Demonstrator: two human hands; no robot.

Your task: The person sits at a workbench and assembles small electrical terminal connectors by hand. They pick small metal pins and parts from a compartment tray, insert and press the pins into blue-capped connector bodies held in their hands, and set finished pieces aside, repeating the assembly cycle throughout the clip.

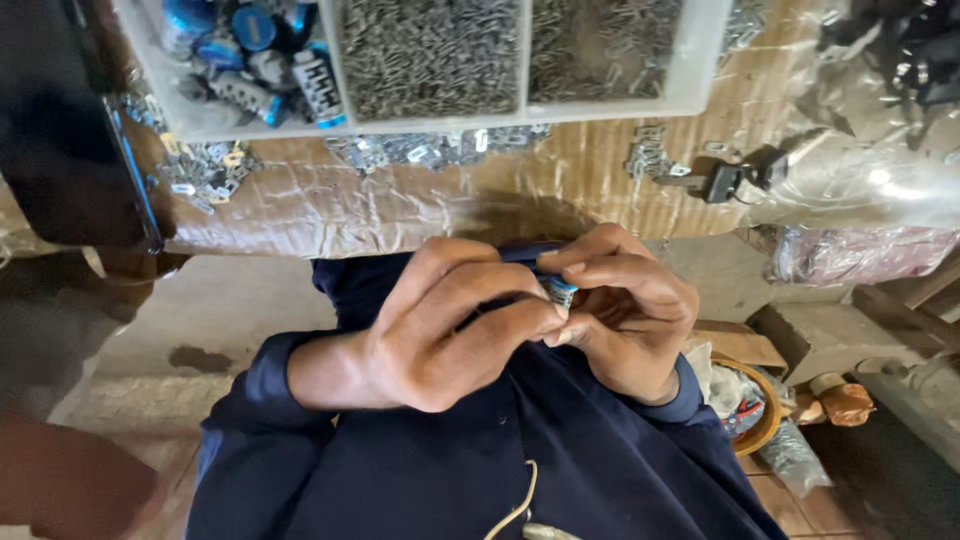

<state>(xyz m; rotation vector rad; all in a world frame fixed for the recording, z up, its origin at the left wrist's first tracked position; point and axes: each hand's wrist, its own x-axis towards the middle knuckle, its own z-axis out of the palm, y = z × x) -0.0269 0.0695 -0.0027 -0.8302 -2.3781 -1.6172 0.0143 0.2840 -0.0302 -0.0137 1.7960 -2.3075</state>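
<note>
My left hand [450, 320] and my right hand [625, 310] meet close in front of me, over my dark blue clothing. Both pinch a small blue and silver cylindrical part [558, 290] between thumbs and fingertips. A dark blue handle-like piece [530, 251] shows just above the fingers; what it belongs to is hidden by the hands.
A white divided tray [690, 95] on a plastic-covered bench [330, 205] holds several blue cylindrical parts [255, 50] and heaps of small metal screws [430, 55]. Loose metal brackets [205, 170] lie by the bench edge. A black clamp-like tool [735, 178] sits right. An orange-rimmed basket [755, 410] stands on the floor.
</note>
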